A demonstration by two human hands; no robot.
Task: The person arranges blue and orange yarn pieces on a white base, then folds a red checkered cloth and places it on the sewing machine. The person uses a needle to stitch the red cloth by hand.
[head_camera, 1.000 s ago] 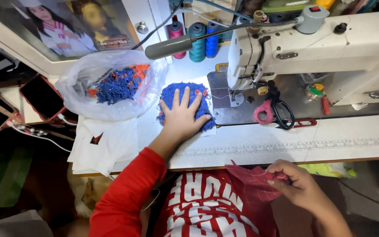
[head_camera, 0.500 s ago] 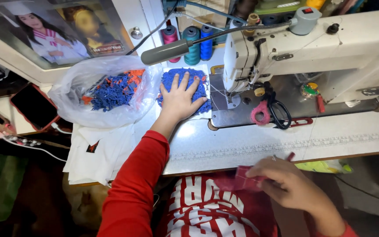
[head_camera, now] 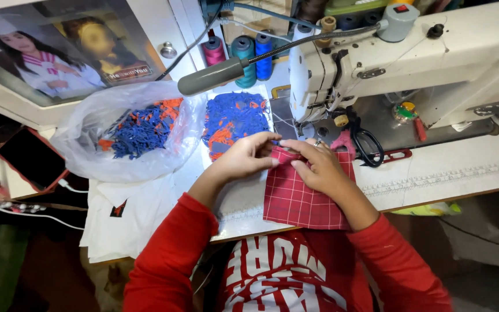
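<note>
Red checked fabric piece (head_camera: 301, 199) lies flat on the sewing table (head_camera: 434, 173), near edge hanging just over the table front, far edge just short of the machine's needle area. Left hand (head_camera: 244, 162) pinches the cloth's top-left edge, fingers closed on it together with what looks like a small blue label; too small to be sure. Right hand (head_camera: 316, 167) rests on the cloth, fingers curled at the top edge and pressing it down; I can't tell whether it grips anything besides the fabric. Progress, judging from this: piece is positioned and a trim bit is being aligned on its edge, not yet under the presser foot, no stitching visible. Behind the hands, a loose pile of blue and orange labels (head_camera: 232, 121) sits on the table, with a clear plastic bag (head_camera: 128, 136) of more to its left. White industrial sewing machine (head_camera: 411, 58) at right, black scissors (head_camera: 368, 144) at its base, thread spools (head_camera: 244, 52) at the back, phone (head_camera: 30, 159) far left.
</note>
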